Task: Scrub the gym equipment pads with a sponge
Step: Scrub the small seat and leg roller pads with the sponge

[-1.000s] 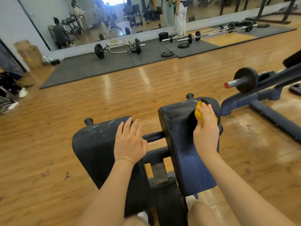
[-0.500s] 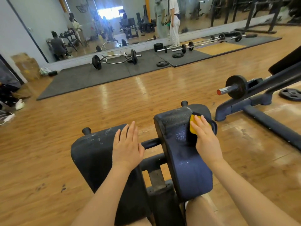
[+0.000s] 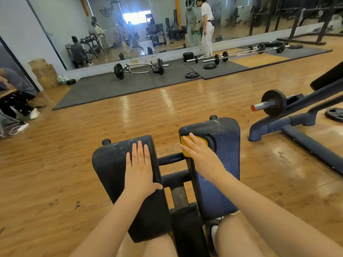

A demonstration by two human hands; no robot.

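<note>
Sponge (image 3: 193,144): yellow, pressed flat on the right pad (image 3: 220,164), near its upper inner edge. Our right hand (image 3: 202,156) lies over it, fingers straight and spread, palm bearing down; nothing is pinched, the sponge is only held by pressure against the pad. Most of it is hidden under the fingers.

Left hand (image 3: 139,171) rests flat on the left pad (image 3: 115,169), fingers straight and together, thumb at the pad's inner edge, holding nothing. It seems to steady us.

Both pads are dark, textured vinyl, tilted, fixed to a black frame (image 3: 176,186) between them. Whitish scuffs show along the top of the left pad.

Handling, as we judge it: the sponge looks light and soft, and will squash and slide under a flat palm. A wet pad would be slippery. Curling fingertips over its far edge should keep it from skating off. The pads look firm with slight give and will not shift.

Floor (image 3: 55,164) is wood.
</note>
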